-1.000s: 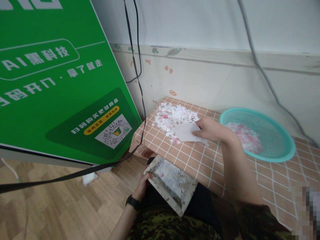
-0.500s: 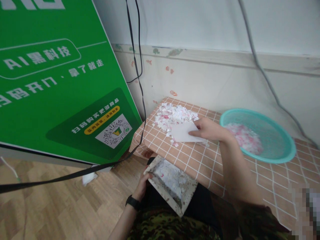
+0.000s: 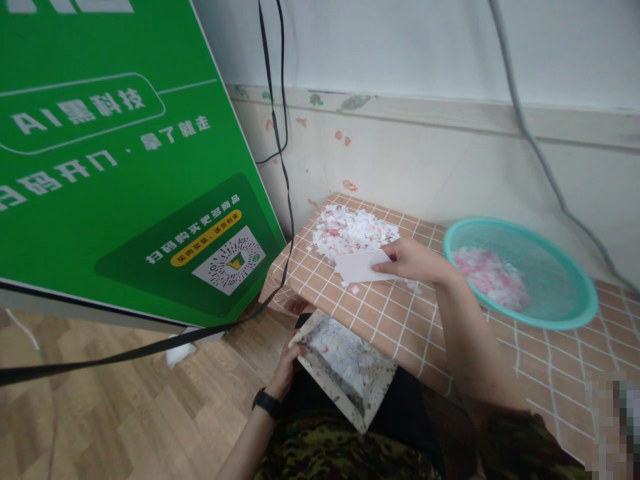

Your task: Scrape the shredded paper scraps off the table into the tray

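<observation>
Between the thumb and fingers of my right hand (image 3: 407, 259) is a white card (image 3: 359, 268), its far edge against a heap of white and pink paper scraps (image 3: 345, 231) on the table. Below the table's front edge, my left hand (image 3: 289, 368) grips the rim of a speckled square tray (image 3: 325, 375). Pale scraps with a few pink specks lie inside this tray, which is tilted over my lap. Most of the left fingers are hidden under the rim.
A turquoise mesh basket (image 3: 583, 310) holding pink and white scraps stands on the checked tablecloth (image 3: 385, 320), right of my right arm. At left is a large green machine panel (image 3: 125, 220). A black strap (image 3: 165, 345) hangs across the front of it.
The white card has tilted flatter and shifted slightly to the left, along with my right hand. My left hand and the tray have hardly moved.
</observation>
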Available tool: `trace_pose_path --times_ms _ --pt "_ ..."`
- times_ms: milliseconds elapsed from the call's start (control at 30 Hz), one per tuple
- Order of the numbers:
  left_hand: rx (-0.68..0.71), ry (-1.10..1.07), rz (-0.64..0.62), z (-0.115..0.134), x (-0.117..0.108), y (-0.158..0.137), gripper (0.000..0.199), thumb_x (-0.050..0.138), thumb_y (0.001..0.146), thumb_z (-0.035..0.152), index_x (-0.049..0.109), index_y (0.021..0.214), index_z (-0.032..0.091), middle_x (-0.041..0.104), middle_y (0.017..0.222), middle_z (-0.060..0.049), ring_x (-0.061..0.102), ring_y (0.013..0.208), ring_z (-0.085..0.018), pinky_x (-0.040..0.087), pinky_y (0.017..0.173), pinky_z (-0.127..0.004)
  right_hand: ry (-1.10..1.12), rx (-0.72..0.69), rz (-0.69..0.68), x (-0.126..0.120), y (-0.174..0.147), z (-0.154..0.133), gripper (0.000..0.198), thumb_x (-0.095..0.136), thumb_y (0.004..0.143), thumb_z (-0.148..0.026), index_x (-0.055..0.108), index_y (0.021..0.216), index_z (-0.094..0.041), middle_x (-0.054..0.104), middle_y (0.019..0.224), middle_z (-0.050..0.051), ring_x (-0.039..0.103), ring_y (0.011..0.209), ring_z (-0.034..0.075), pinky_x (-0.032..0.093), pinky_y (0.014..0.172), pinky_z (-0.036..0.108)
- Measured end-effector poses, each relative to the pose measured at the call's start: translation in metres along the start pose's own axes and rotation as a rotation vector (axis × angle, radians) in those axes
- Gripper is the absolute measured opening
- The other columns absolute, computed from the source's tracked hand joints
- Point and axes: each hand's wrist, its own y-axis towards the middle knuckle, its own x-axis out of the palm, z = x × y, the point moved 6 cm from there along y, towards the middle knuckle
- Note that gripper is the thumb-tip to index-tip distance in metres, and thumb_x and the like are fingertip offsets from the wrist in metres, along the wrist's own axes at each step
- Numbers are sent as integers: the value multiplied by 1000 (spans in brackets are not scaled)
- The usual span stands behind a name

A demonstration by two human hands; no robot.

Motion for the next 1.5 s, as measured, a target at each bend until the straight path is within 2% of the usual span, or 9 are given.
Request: trace_pose_path --times_ms 167,367,500,700,800,967,1133,1233,1500 --pt "30 -8 -2 4 2 -1 46 71 66 31 72 109 16 74 88 -4 66 79 -26 50 74 -35 50 -20 18 3 1 -7 32 59 87 -44 70 73 -17 58 65 -1 49 63 12 36 60 27" --pt "13 -23 -9 6 4 -4 48 70 66 31 72 112 16 75 95 -5 67 84 -28 52 78 -38 30 -39 -44 11 4 -13 31 60 87 -43 69 73 -17 56 65 -2 48 61 12 35 60 26" --pt "35 -21 -16 6 3 -3 45 71 65 30 72 108 17 76 104 -7 68 95 -32 52 83 -40 18 -13 20 9 5 -12 35 58 89 -45 67 69 -17 52 62 -2 45 60 12 33 58 27" --pt "21 -26 -16 4 2 -1 50 74 62 34 70 109 16 74 97 -6 68 89 -31 51 80 -39 7 -41 -34 12 0 -19 33 59 88 -45 70 72 -17 56 62 -1 47 59 12 36 59 27" --pt "20 -47 -22 4 1 -3 52 72 64 31 68 114 18 73 96 -4 67 87 -28 50 77 -36 6 -24 61 10 -12 -22 38 57 90 -49 70 73 -18 58 62 0 48 59 13 35 57 28" --pt "12 -58 -29 3 3 -4 50 69 65 28 66 114 20 70 89 -2 65 80 -25 48 72 -33 -115 133 263 21 -45 -24 43 51 93 -50 62 64 -20 50 51 0 43 50 13 29 53 29" --pt "28 -39 -36 7 10 -8 50 70 64 32 65 112 20 66 83 0 62 76 -23 47 67 -31 -148 183 282 40 -68 -34 40 49 94 -47 61 65 -21 53 52 2 47 49 15 31 54 30" --pt "3 -29 -18 12 14 -13 50 70 64 33 62 113 22 65 81 2 61 74 -22 48 64 -30 -159 228 366 42 -77 -36 42 48 94 -48 60 65 -21 53 51 3 48 48 16 30 54 30" --pt "30 55 -20 35 21 -22 48 68 68 35 62 113 22 67 91 -3 64 81 -24 52 62 -30 -106 151 462 64 -89 -45 44 50 96 -46 59 61 -20 54 50 1 48 46 13 30 52 27"
